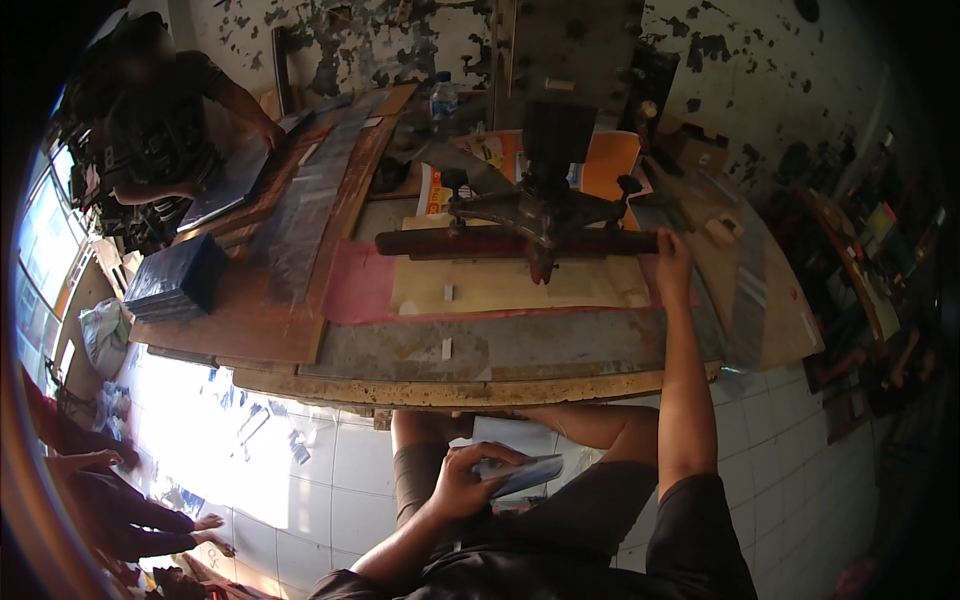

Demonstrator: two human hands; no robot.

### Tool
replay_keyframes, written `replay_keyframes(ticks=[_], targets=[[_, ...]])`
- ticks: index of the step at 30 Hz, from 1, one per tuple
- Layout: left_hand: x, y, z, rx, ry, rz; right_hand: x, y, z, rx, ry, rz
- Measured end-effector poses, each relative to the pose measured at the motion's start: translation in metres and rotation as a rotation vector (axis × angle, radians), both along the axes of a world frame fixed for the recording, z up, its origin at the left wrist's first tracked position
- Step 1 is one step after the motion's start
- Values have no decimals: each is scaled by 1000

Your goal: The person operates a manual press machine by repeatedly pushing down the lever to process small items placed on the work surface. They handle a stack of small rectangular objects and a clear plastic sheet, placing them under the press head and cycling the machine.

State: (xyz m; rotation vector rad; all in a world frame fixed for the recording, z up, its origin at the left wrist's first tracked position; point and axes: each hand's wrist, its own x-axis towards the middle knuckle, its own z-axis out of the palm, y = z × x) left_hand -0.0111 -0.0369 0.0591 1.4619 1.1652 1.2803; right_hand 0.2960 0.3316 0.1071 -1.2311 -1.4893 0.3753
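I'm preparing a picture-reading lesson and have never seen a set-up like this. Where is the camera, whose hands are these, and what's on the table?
There is no robot here. A wide fisheye camera on a seated person's head looks down, so straight edges bend near the rim.

The left hand holds something thin and bluish above the lap. The right hand is at the right end of a dark bar, part of what looks like a press; whether it grips is hard to tell.

Below the bar, a yellowish sheet lies over a pink one on the worktable. To the left sits a dark blue stack, and beyond it a co-worker handles a dark panel.
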Motion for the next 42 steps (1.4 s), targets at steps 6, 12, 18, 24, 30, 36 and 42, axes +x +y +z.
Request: replay_keyframes(ticks=[6, 12, 18, 24, 30, 36, 42], targets=[[4, 7, 16, 4, 18, -67, 16, -17, 9, -56, 205, 84], [3, 12, 24, 106, -9, -121, -8, -181, 23, -189, 51, 204], [12, 24, 31, 109, -48, -384, -15, -304, -57, -752, 236, 716], [27, 20, 28, 155, -28, -597, -42, -320, -66, -948, 1216, 718], [15, 8, 22, 111, -84, -784, -41, -325, -12, -389, 1050, 263], [28, 8, 10, 77, -141, -750, -25, -301, 46, -57, 571, 71], [30, 21, 11, -142, -87, -735, 7, -234, -3, -64, 456, 115]])
